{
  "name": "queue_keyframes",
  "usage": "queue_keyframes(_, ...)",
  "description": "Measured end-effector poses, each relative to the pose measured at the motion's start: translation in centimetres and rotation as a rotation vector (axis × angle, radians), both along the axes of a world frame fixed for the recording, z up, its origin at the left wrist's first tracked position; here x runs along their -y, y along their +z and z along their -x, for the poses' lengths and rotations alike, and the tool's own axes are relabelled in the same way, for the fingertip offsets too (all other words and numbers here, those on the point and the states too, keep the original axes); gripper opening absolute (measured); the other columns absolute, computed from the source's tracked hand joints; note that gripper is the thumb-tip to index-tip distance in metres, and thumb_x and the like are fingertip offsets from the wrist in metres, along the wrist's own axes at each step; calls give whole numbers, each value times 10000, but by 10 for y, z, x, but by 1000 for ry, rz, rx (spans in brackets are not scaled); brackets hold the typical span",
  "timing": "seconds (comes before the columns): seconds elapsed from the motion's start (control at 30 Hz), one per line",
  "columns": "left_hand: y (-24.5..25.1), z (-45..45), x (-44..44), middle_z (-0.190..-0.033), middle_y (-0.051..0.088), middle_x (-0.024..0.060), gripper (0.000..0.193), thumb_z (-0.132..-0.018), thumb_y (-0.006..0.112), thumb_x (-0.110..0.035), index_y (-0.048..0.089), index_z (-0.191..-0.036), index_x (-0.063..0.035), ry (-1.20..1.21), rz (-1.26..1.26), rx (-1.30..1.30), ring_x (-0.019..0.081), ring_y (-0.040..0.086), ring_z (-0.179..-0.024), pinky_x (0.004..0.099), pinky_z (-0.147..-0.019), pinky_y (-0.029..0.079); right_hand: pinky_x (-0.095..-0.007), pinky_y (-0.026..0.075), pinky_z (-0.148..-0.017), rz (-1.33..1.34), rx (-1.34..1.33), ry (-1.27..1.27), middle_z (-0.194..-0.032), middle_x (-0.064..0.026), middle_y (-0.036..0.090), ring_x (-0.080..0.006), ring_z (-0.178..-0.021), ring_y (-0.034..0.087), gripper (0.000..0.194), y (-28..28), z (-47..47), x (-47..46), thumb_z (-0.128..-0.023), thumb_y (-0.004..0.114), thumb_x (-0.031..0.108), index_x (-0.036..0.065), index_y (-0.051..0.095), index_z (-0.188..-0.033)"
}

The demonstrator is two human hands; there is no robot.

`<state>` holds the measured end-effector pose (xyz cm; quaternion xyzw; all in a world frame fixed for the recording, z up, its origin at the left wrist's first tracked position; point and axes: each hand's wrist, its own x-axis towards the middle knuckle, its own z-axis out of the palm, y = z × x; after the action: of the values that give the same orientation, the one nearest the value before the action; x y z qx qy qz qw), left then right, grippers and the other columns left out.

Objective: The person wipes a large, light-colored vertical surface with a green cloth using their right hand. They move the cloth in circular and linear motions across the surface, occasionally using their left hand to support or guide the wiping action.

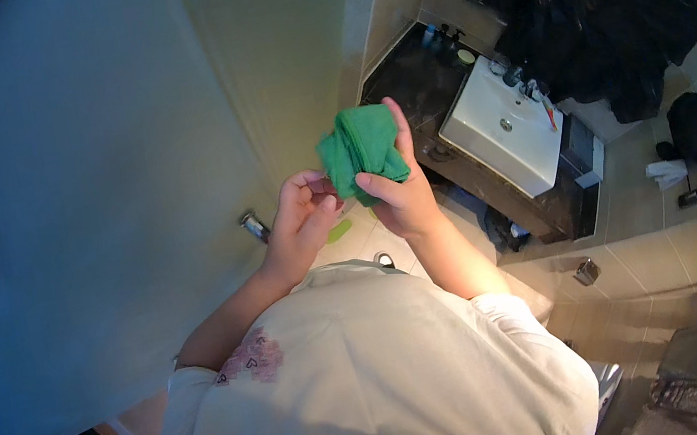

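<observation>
A folded green cloth (367,145) is held up in front of my chest. My right hand (404,198) grips it from the right side, thumb across the front and fingers behind. My left hand (300,218) is at the cloth's lower left edge with its fingers bent and fingertips against or very near it. Whether those fingers pinch the cloth cannot be made out.
A large frosted panel (88,192) with a metal handle (254,226) stands on the left. To the right, a white washbasin (500,130) sits on a dark counter (413,86) with several bottles (442,36). Black material (583,5) hangs above. A wall-mounted metal fitting (586,271) is lower right.
</observation>
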<state>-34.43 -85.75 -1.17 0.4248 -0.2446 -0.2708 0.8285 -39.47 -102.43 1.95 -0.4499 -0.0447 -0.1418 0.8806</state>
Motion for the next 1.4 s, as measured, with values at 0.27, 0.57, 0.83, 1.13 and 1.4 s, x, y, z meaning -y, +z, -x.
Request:
queue_keyframes(0.27, 2, -11, 120, -1038, 656, 33, 180, -1039, 556, -215, 590, -1118, -57, 154, 72, -355, 113, 631, -955, 283, -846, 517, -376, 343, -1128, -47, -135, 179, -1479, -116, 412, -241, -1348, 425, 738, -21, -18, 111, -975, 599, 205, 129, 188, -1582)
queue_keyframes(0.57, -8, -20, 186, -960, 656, 18, 192, -996, 645, -240, 613, -1027, -53, 470, -111, -302, 85, 624, -855, 266, -762, 522, -401, 325, -1147, 420, -231, 358, -1498, -151, 365, -288, -1392, 377, 910, -36, -44, 210, -928, 714, 311, 129, 116, -1590)
queue_keyframes(0.83, -12, -37, 190, -1057, 656, 57, 259, -1010, 611, -237, 574, -1177, -42, 479, -95, -507, 140, 651, -952, 307, -824, 538, -433, 358, -1130, 888, 185, 480, -1562, -207, 321, -361, -1424, 366, 887, -47, -80, 204, -814, 806, 223, 30, 309, -1523)
queue_keyframes(1.13, -25, -62, 175, -1263, 592, 76, 506, -979, 640, -174, 454, -1421, -13, 402, -232, -113, 150, 570, -1143, 320, -990, 461, -354, 410, -1064, 789, -134, 418, -1446, -198, 503, -286, -1293, 528, 753, -54, -110, 174, -993, 612, 242, 46, 192, -1586)
queue_keyframes(1.4, -39, -93, 149, -1202, 626, 77, 474, -930, 583, 16, 469, -1390, -7, 565, -353, 124, 129, 617, -1046, 273, -866, 512, -324, 475, -988, 278, -471, 464, -1320, -64, 592, -166, -1179, 574, 410, -28, -146, 152, -1071, 459, 288, 80, 521, -1419)
